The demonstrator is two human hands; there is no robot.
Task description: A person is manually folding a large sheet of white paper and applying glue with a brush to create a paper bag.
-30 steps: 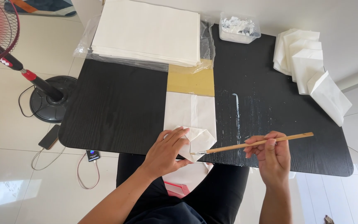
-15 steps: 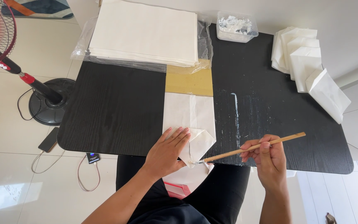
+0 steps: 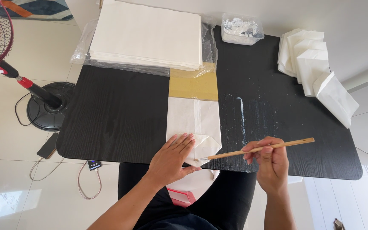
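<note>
Paper bag (image 3: 194, 121) lies flat at the near edge of the black table (image 3: 116, 115), its folded end toward me. My left hand (image 3: 172, 157) presses it, fingers spread, so the fold stays put. My right hand (image 3: 269, 164) pinches a thin wooden brush (image 3: 258, 149), tip at the flap, probably carrying glue.

Open black table (image 3: 116, 115) to the left of the left hand (image 3: 171, 159), bare all the way to the edge. Bare too, though glue-smeared, between the right hand (image 3: 271, 164) and the folded white bags (image 3: 316, 72) far right. Blocked at the back by a stack of white sheets (image 3: 148, 36) and a clear tub (image 3: 241, 29). Thin wooden brush (image 3: 256, 149) lying across the gap between the hands.
</note>
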